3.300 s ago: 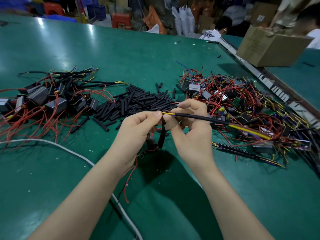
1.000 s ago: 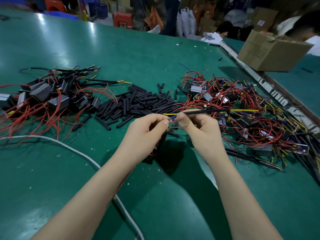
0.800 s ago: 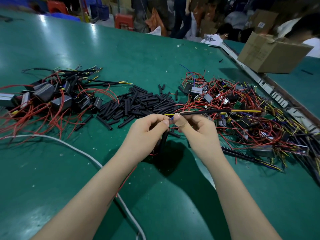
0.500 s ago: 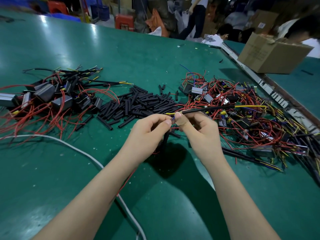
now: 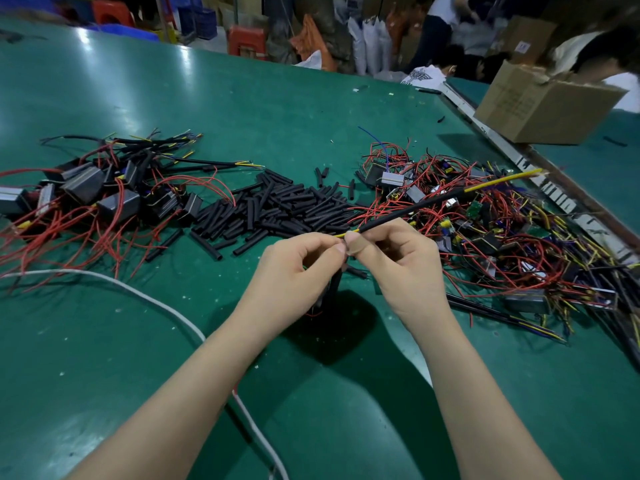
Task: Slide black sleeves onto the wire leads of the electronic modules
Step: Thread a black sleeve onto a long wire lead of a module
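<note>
My left hand [image 5: 298, 268] and my right hand [image 5: 401, 265] meet above the green table [image 5: 242, 98]. My right hand pinches a long black sleeve [image 5: 412, 209] that slants up to the right, with yellow wire [image 5: 502, 180] sticking out of its far end. My left hand pinches the yellow wire lead [image 5: 341, 234] at the sleeve's near end. A dark module [image 5: 329, 289] hangs below my left hand, mostly hidden. A heap of loose black sleeves [image 5: 277, 209] lies just behind my hands.
Sleeved modules with red wires [image 5: 97, 192] lie piled at the left. A tangle of modules with red and yellow wires [image 5: 502, 244] covers the right. A white cable [image 5: 138, 292] crosses the near table. A cardboard box [image 5: 547, 102] stands far right, with people behind it.
The sleeve's far end has swung upward, from nearly level to slanting up to the right. Both hands stay together in nearly the same place.
</note>
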